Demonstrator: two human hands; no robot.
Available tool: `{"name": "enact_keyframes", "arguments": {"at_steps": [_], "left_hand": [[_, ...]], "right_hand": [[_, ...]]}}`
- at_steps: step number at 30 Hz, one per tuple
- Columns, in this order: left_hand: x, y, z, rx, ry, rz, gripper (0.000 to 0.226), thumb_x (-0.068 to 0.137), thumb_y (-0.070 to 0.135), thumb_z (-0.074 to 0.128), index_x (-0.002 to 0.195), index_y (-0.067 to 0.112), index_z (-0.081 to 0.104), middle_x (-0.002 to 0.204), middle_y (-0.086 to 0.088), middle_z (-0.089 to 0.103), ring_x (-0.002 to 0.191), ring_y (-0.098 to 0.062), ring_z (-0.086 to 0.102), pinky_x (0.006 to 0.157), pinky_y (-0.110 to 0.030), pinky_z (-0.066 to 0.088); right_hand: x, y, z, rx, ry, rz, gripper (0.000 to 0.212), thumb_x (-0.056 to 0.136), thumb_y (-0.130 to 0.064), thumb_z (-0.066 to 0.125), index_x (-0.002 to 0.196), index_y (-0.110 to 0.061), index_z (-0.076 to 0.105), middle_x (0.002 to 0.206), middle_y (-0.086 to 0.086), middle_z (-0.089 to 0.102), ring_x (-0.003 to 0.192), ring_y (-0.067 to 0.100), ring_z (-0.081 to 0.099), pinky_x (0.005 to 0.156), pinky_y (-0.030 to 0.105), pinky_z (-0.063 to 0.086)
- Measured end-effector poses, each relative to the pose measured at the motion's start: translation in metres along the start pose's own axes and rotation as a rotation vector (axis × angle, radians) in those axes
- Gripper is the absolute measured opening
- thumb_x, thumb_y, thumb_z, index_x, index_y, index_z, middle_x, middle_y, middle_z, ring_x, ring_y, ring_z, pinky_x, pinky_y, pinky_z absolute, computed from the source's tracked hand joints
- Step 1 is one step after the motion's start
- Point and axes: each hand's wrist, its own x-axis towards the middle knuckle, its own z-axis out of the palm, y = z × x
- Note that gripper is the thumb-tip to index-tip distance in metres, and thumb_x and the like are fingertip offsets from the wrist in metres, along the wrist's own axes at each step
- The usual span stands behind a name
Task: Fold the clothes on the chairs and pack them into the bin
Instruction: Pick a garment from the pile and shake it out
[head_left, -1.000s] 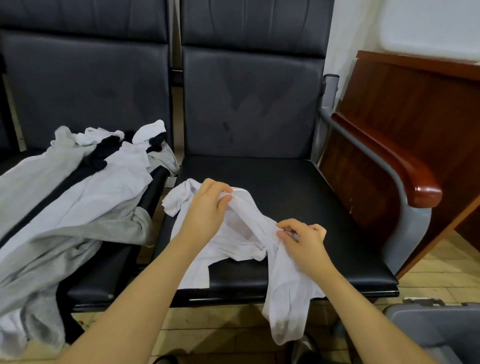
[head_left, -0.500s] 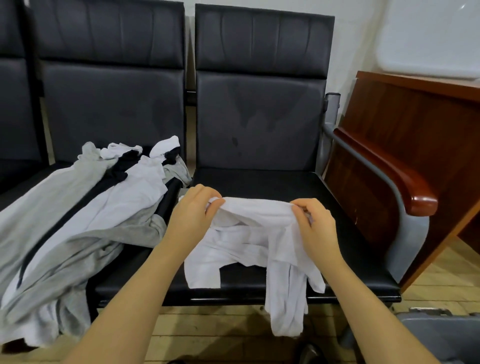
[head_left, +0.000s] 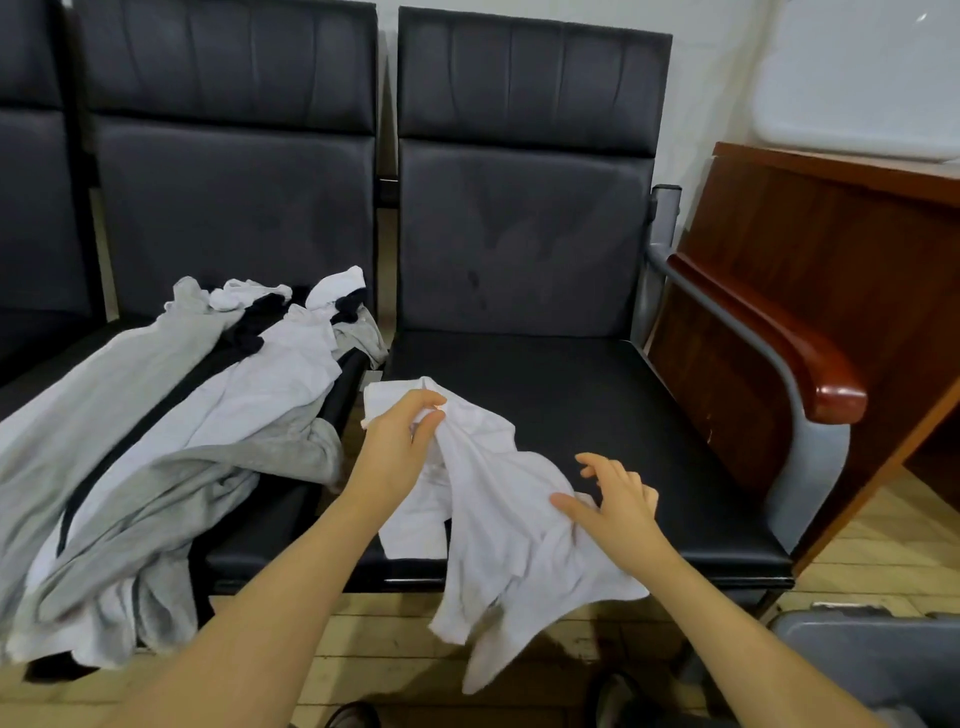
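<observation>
Our left hand (head_left: 400, 447) pinches the white shirt (head_left: 498, 525) on the black chair (head_left: 597, 405); our right hand (head_left: 618, 506), fingers spread, rests on the shirt.

The grey bin (head_left: 878, 670) is cut off by the right and bottom edges, so only 1 corner of it is seen and its inside cannot be told. The pile of clothes (head_left: 171, 447) is cut by the left edge, and how many pieces are in it cannot be counted. Part of the white garment (head_left: 498, 540) is hidden under the left hand (head_left: 395, 447). 2 dark shoes (head_left: 618, 696) at the bottom edge are only partly seen.
</observation>
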Motion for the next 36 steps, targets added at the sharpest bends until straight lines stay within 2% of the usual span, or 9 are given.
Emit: {"name": "enact_keyframes", "arguments": {"at_steps": [2, 4, 7, 11, 19, 25, 30, 32, 36], "left_hand": [[-0.001, 0.007, 0.006, -0.008, 0.014, -0.001, 0.018, 0.099, 0.014, 0.046, 0.109, 0.014, 0.06, 0.081, 0.003, 0.058, 0.062, -0.001, 0.049, 0.059, -0.01, 0.04], [-0.001, 0.014, 0.012, -0.048, 0.024, 0.016, 0.023, 0.099, 0.006, 0.041, 0.111, 0.012, 0.059, 0.091, 0.006, 0.054, 0.079, -0.004, 0.05, 0.071, -0.006, 0.04], [-0.001, 0.014, 0.024, 0.115, -0.077, 0.102, 0.026, 0.099, 0.007, 0.04, 0.117, 0.012, 0.059, 0.104, -0.002, 0.046, 0.102, -0.02, 0.046, 0.093, -0.023, 0.036], [-0.012, 0.005, 0.044, 0.425, -0.281, 0.154, 0.031, 0.099, 0.032, 0.044, 0.128, 0.031, 0.054, 0.105, 0.004, 0.03, 0.097, -0.016, 0.03, 0.089, -0.025, 0.024], [-0.008, 0.007, 0.087, 0.537, -0.412, 0.131, 0.03, 0.098, 0.044, 0.04, 0.124, 0.042, 0.053, 0.104, 0.006, 0.026, 0.1, -0.014, 0.028, 0.084, -0.028, 0.02], [0.001, 0.008, 0.095, 0.373, -0.19, 0.037, 0.02, 0.093, 0.034, 0.055, 0.094, 0.022, 0.071, 0.098, 0.007, 0.036, 0.098, -0.015, 0.032, 0.076, -0.025, 0.014], [0.017, 0.004, 0.075, 0.283, 0.072, -0.062, 0.017, 0.09, 0.03, 0.061, 0.087, 0.02, 0.075, 0.094, 0.003, 0.045, 0.097, -0.018, 0.038, 0.078, -0.024, 0.015], [0.02, 0.004, 0.069, 0.293, 0.096, -0.081, 0.018, 0.091, 0.03, 0.06, 0.089, 0.019, 0.074, 0.095, 0.003, 0.044, 0.1, -0.021, 0.039, 0.08, -0.024, 0.016], [0.015, 0.017, 0.064, 0.331, 0.043, 0.093, 0.023, 0.096, 0.027, 0.052, 0.113, 0.026, 0.067, 0.102, 0.006, 0.038, 0.096, -0.012, 0.033, 0.079, -0.02, 0.015]], "right_hand": [[-0.003, 0.003, 0.003, 0.004, -0.035, -0.007, 0.056, 0.088, -0.053, 0.056, 0.137, -0.033, 0.038, 0.116, -0.016, 0.045, 0.12, 0.01, 0.036, 0.098, 0.027, 0.013], [-0.005, 0.003, 0.007, -0.009, -0.036, -0.03, 0.053, 0.089, -0.054, 0.054, 0.136, -0.034, 0.038, 0.117, -0.015, 0.046, 0.119, 0.01, 0.036, 0.096, 0.027, 0.012], [-0.005, 0.003, 0.013, -0.057, 0.022, -0.075, 0.048, 0.089, -0.057, 0.052, 0.13, -0.035, 0.043, 0.121, -0.015, 0.048, 0.114, 0.007, 0.036, 0.094, 0.027, 0.012], [0.0, 0.001, 0.015, 0.054, 0.083, -0.052, 0.053, 0.082, -0.057, 0.063, 0.125, -0.031, 0.046, 0.104, -0.016, 0.046, 0.102, 0.004, 0.034, 0.088, 0.023, 0.012], [-0.001, 0.007, 0.014, 0.031, 0.095, -0.1, 0.048, 0.08, -0.058, 0.064, 0.114, -0.029, 0.047, 0.092, -0.016, 0.044, 0.094, 0.004, 0.039, 0.086, 0.022, 0.014], [-0.001, 0.015, 0.006, 0.053, 0.039, -0.133, 0.031, 0.087, -0.05, 0.06, 0.111, -0.034, 0.05, 0.095, -0.022, 0.046, 0.099, 0.0, 0.039, 0.086, 0.017, 0.008], [-0.002, 0.018, 0.002, 0.167, -0.02, -0.076, 0.025, 0.093, -0.029, 0.057, 0.109, -0.042, 0.044, 0.088, -0.011, 0.058, 0.104, 0.013, 0.049, 0.086, 0.014, 0.007], [-0.001, 0.016, 0.001, 0.261, -0.006, -0.055, 0.026, 0.093, -0.024, 0.059, 0.099, -0.045, 0.045, 0.083, -0.008, 0.06, 0.103, 0.019, 0.05, 0.093, 0.022, 0.018], [0.006, -0.004, -0.016, 0.412, 0.125, -0.089, 0.028, 0.089, -0.017, 0.065, 0.089, -0.04, 0.049, 0.082, -0.006, 0.06, 0.096, 0.019, 0.055, 0.083, 0.028, 0.045]]}}
